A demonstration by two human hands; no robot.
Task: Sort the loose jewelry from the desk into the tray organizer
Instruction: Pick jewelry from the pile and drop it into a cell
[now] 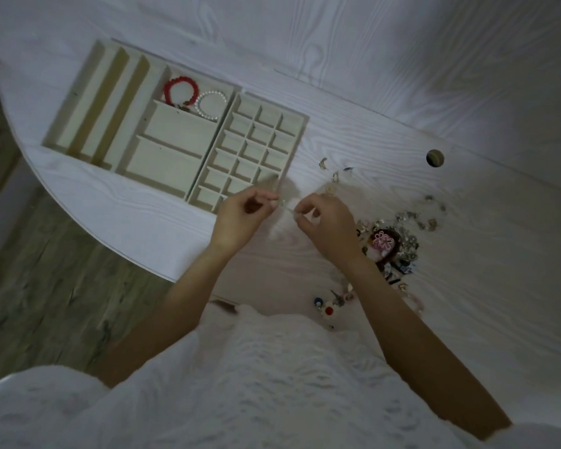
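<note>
A cream tray organizer (133,160) lies on the white desk, with long slots at left, wide compartments in the middle and a grid of small cells (256,150) at right. A red bead bracelet (179,91) and a white pearl bracelet (210,105) share its top middle compartment. My left hand (240,218) and my right hand (327,225) pinch the two ends of a thin pale piece of jewelry (285,207), just below the grid's near corner. A pile of loose jewelry (392,241) lies right of my right hand.
Scattered earrings (334,173) lie above the pile, and small colourful pieces (327,304) sit near my body. A round cable hole (434,158) is in the desk at right. The desk's curved edge (117,251) drops to a wooden floor on the left.
</note>
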